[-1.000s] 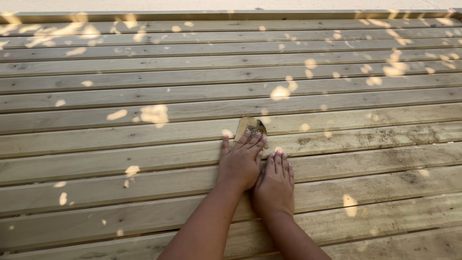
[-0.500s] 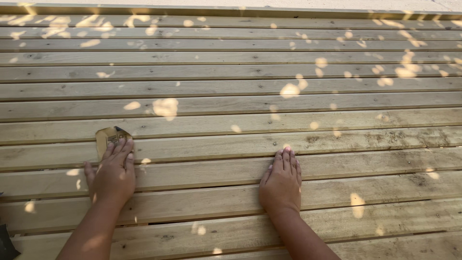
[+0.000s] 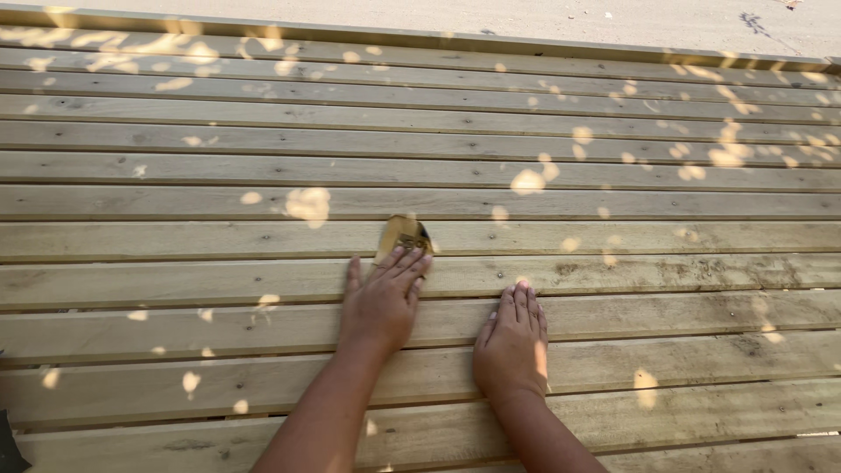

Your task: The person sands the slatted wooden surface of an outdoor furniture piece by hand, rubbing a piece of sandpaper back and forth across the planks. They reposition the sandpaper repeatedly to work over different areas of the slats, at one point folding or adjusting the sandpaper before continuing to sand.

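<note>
My left hand lies flat on a wooden deck board, its fingers pressing down a small tan sheet of sandpaper that sticks out beyond the fingertips. My right hand rests palm down on a nearer board a little to the right, fingers together, with nothing under it. Both forearms reach in from the bottom edge of the view.
Long pale wooden deck boards run left to right, dappled with sun spots. Past the deck's far edge is bare sandy ground. A dark object shows at the bottom left corner.
My left hand has slid the sandpaper back to the right along the board, closer to my right hand. The right hand has stayed planted in place.
</note>
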